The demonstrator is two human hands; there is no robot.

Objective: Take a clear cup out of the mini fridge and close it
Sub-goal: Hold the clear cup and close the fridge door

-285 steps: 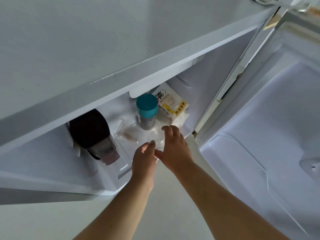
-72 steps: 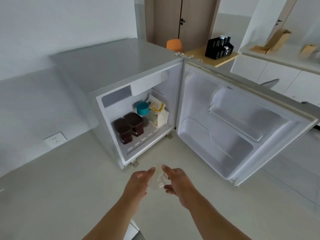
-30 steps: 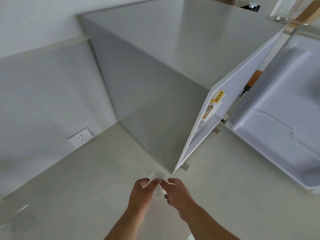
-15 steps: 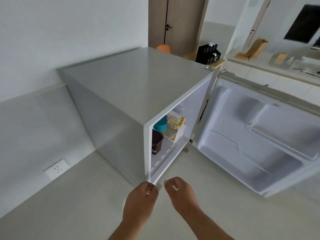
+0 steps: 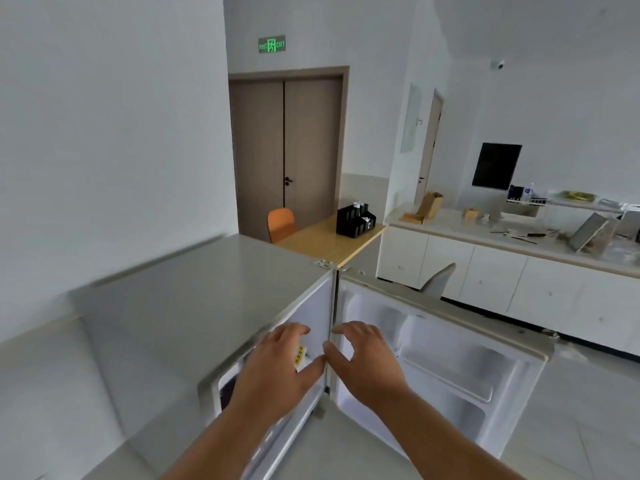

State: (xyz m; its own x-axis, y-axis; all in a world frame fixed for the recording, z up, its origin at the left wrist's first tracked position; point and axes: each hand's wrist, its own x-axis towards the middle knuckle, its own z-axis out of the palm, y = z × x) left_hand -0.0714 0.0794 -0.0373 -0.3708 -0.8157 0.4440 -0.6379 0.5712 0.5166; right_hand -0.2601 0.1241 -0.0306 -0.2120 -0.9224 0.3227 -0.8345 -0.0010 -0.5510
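Observation:
The grey mini fridge [image 5: 194, 299] stands on the floor with its door [image 5: 450, 362] swung wide open to the right. My left hand [image 5: 277, 372] hovers in front of the fridge opening, fingers spread and holding nothing. My right hand [image 5: 367, 362] is beside it near the hinge side, fingers curled apart and empty. A white carton with a yellow label [image 5: 300, 355] shows between my left fingers inside the fridge. The clear cup is not in view.
A wooden table [image 5: 329, 242] with a black organiser [image 5: 356, 220] and an orange chair [image 5: 281, 223] stands behind the fridge. White cabinets with a cluttered counter [image 5: 512, 271] run along the right. A grey chair back [image 5: 438, 282] sits behind the open door.
Both hands held the clear cup low over the floor a second ago. They have since let go of it, risen and now sit open in front of the fridge. The view has tilted up.

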